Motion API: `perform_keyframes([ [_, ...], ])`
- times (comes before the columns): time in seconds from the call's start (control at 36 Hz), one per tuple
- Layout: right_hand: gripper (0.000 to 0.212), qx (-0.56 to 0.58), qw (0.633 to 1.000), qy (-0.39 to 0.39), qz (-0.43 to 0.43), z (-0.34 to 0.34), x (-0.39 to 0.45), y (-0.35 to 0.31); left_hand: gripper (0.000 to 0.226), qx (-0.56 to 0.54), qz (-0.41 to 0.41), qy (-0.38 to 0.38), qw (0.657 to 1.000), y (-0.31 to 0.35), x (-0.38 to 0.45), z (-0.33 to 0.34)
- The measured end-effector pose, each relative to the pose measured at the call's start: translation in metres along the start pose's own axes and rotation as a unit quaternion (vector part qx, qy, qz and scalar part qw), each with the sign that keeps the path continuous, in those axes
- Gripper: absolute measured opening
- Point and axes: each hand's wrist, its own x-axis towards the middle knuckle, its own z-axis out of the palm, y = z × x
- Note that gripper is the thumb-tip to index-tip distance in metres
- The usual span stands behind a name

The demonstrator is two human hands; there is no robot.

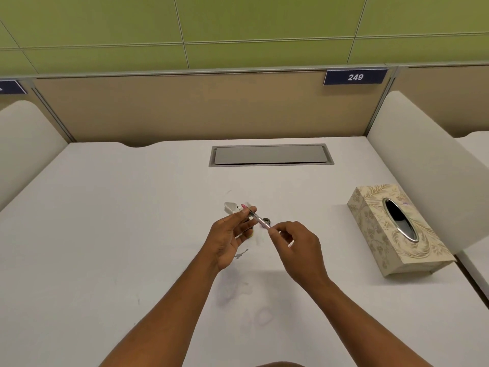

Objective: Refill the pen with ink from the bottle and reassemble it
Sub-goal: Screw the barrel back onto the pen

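A thin, clear pen part with a pink tip [256, 218] is held above the middle of the white desk [132, 234]. My left hand [230, 235] pinches its upper end near the pink tip. My right hand [296, 247] pinches its lower end. Behind the pen a dark round object [266, 221], perhaps the ink bottle, is mostly hidden by the hands. A crumpled white tissue [230, 207] lies just beyond my left fingers. A small grey pen piece [241, 254] lies on the desk below my left hand.
A patterned tissue box [375, 229] stands at the right. A grey cable hatch [270, 154] is set into the desk at the back. White side dividers [423, 165] and a tan back panel enclose the desk. Faint ink smudges [262, 316] mark the near surface.
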Motion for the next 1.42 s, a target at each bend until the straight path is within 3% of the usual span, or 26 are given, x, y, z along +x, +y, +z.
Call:
perform_keyframes([
  [0.22,0.020,0.120,0.987,0.030,0.106,-0.008,0.008,-0.007,0.029,-0.004,-0.008,0.006,1.000,-0.004,0.003,0.005],
  [0.39,0.023,0.168,0.974,-0.035,0.147,-0.016,0.011,-0.002,0.023,-0.016,-0.002,0.021,1.000,-0.003,0.003,0.012],
  [0.47,0.023,0.171,0.973,-0.062,0.141,-0.020,0.010,0.000,0.024,-0.024,0.004,0.035,0.999,-0.002,0.002,0.013],
  [0.64,0.003,0.151,0.980,-0.050,0.115,-0.022,0.013,0.000,0.018,-0.031,0.012,0.038,0.999,-0.003,0.002,0.018],
  [0.81,0.027,0.117,0.981,-0.069,0.140,-0.021,0.019,0.003,0.017,-0.019,0.013,0.041,0.999,-0.002,0.001,0.020],
  [0.94,0.010,0.137,0.979,-0.071,0.130,-0.022,0.018,0.002,0.014,-0.023,0.011,0.060,0.998,-0.001,0.001,0.019],
  [1.0,0.016,0.129,0.981,-0.075,0.121,-0.021,0.017,0.002,0.020,-0.018,0.012,0.070,0.997,-0.001,0.002,0.018],
  [1.11,0.009,0.114,0.984,-0.077,0.111,-0.015,0.015,0.002,0.062,0.005,0.020,0.066,0.998,-0.001,0.001,0.019],
  [1.17,0.010,0.112,0.984,-0.077,0.117,-0.013,0.015,0.002,0.071,0.006,0.021,0.063,0.998,-0.001,0.002,0.019],
  [1.33,0.029,0.077,0.985,-0.095,0.122,-0.012,0.014,0.003,0.060,0.017,0.018,0.065,0.998,0.001,0.004,0.018],
  [1.42,0.017,0.109,0.982,-0.081,0.130,-0.014,0.013,0.001,0.064,0.018,0.019,0.062,0.998,0.001,0.005,0.018],
])
